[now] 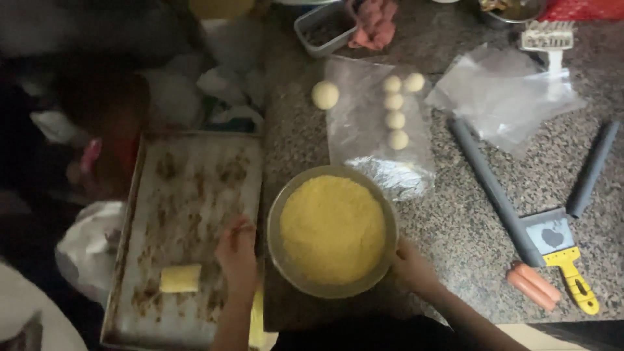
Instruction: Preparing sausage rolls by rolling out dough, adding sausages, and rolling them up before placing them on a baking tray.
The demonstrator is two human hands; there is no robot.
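Metal bowl (275, 214) of yellow crumbs: right hand (411, 265) grips rim, fingers partly hidden; left hand (236, 250) beside it on baking tray (140, 195), grip unclear.

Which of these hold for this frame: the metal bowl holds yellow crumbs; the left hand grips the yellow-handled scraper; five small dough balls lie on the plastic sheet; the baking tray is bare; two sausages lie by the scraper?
1. The metal bowl holds yellow crumbs. True.
2. The left hand grips the yellow-handled scraper. False: it rests over the baking tray beside the bowl; the scraper lies untouched far right.
3. Five small dough balls lie on the plastic sheet. True; a larger ball sits just off it.
4. The baking tray is bare. False: one pale yellow coated piece lies on it.
5. Two sausages lie by the scraper. True.
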